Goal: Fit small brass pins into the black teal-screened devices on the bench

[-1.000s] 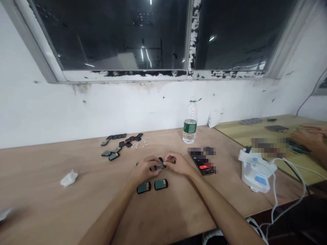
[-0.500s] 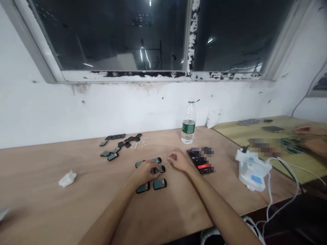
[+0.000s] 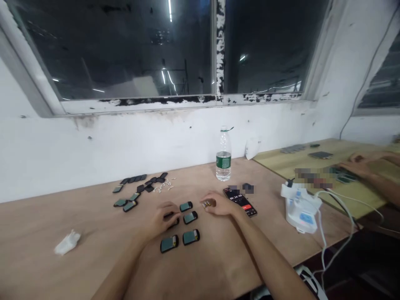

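Observation:
My left hand (image 3: 164, 217) curls its fingers over a small black-rimmed device (image 3: 174, 222), mostly hidden beneath it. Beside it lie more devices of this kind, with grey-green faces: one at the top (image 3: 186, 206), one below that (image 3: 190, 217), and two nearer me, right (image 3: 191, 236) and left (image 3: 169, 243). Some show a pale and yellow part at their right end. To the right, my right hand (image 3: 218, 203) rests low over the table with bent fingers around several tiny yellow-and-silver pieces (image 3: 206, 204).
Further back left are stacked black pieces (image 3: 134, 179), more devices (image 3: 129, 205) and scattered small white bits (image 3: 162, 185). A water bottle (image 3: 223, 164), a phone (image 3: 239, 201) and a white plugged-in unit (image 3: 300, 212) stand right. Crumpled tissue (image 3: 68, 242) lies left. Another person's hands (image 3: 356, 166) work far right.
My left hand has moved left, off the right-hand devices and onto one in the left column. The tiny pieces at my right hand's fingers show more plainly. The camera view has shifted.

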A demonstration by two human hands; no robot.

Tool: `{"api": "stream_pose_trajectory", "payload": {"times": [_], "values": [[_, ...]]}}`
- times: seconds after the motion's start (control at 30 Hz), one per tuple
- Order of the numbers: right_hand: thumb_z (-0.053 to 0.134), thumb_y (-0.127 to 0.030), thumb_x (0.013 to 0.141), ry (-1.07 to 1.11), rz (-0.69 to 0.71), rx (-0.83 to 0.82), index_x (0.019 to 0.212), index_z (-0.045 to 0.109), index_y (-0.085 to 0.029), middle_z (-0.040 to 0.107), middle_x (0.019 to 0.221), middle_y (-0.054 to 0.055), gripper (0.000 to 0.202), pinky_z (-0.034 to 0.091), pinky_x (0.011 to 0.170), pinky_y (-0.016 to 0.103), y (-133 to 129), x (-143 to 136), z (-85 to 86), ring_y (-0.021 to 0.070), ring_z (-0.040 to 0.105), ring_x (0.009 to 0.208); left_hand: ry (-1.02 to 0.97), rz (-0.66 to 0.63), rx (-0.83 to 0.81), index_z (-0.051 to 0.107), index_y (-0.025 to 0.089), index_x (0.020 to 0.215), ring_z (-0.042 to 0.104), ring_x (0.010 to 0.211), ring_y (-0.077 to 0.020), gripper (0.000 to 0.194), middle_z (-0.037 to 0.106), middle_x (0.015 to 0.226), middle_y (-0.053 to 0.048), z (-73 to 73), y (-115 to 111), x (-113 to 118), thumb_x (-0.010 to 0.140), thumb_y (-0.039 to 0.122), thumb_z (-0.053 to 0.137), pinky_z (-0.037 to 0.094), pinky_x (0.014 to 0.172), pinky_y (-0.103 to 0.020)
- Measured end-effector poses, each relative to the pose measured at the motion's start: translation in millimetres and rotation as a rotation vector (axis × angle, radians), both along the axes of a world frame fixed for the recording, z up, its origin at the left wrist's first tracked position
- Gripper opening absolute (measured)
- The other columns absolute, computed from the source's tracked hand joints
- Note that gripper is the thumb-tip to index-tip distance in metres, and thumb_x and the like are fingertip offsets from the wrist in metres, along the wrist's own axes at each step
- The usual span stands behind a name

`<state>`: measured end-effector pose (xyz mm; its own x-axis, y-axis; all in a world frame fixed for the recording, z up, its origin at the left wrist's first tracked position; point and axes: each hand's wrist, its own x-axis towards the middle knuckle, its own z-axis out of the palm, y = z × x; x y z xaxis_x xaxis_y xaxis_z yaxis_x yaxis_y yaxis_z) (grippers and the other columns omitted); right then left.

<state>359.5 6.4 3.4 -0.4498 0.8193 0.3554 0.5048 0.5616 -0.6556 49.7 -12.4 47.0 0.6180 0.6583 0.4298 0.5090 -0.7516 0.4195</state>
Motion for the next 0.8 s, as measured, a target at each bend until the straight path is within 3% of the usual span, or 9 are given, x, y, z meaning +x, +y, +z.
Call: {"api": "stream_pose_trajectory", "payload": {"times": [0.23, 0.5, 0.7, 0.8], "values": [[0.072, -0.010, 0.077, -0.026, 0.011, -0.024, 0.115, 0.076, -0.022, 0.067, 0.110, 0.007, 0.040, 0.054, 0.090, 0.032, 3, -1, -1.7, 0.0184, 0.063, 0.094, 0.142, 0.199, -0.130, 0.076, 0.021, 0.082, 0.063, 0.069, -0.0184, 0.034, 0.074, 0.085, -0.005, 9.9, -6, -17, 0.094, 0.044, 0.054, 0.046, 0.061, -0.027], [0.067, -0.013, 0.086, -0.028, 0.037, -0.095, 0.120, 0.075, -0.025, 0.064, 0.110, 0.007, 0.037, 0.054, 0.081, 0.028, -4, -2, 1.8, 0.0143, 0.062, 0.083, 0.165, 0.132, -0.161, 0.076, 0.023, 0.086, 0.066, 0.079, -0.0198, 0.033, 0.073, 0.090, -0.004, 19.8, -14, -28, 0.094, 0.048, 0.055, 0.049, 0.067, -0.027], [0.066, -0.023, 0.092, -0.043, 0.070, -0.061, 0.119, 0.076, -0.027, 0.062, 0.116, 0.007, 0.029, 0.053, 0.094, 0.033, -3, -6, -1.3, 0.0175, 0.064, 0.097, 0.191, 0.130, -0.194, 0.076, 0.023, 0.086, 0.065, 0.077, -0.0189, 0.032, 0.072, 0.089, -0.003, 21.4, -17, -28, 0.094, 0.047, 0.056, 0.049, 0.065, -0.026], [0.064, -0.023, 0.093, -0.052, 0.074, -0.074, 0.112, 0.078, -0.026, 0.064, 0.111, 0.006, 0.023, 0.054, 0.090, 0.033, -1, -4, -0.8, 0.0176, 0.065, 0.092, 0.187, 0.111, -0.201, 0.076, 0.023, 0.084, 0.066, 0.077, -0.0188, 0.033, 0.072, 0.089, -0.003, 21.3, -16, -28, 0.094, 0.046, 0.056, 0.050, 0.067, -0.026]]}}
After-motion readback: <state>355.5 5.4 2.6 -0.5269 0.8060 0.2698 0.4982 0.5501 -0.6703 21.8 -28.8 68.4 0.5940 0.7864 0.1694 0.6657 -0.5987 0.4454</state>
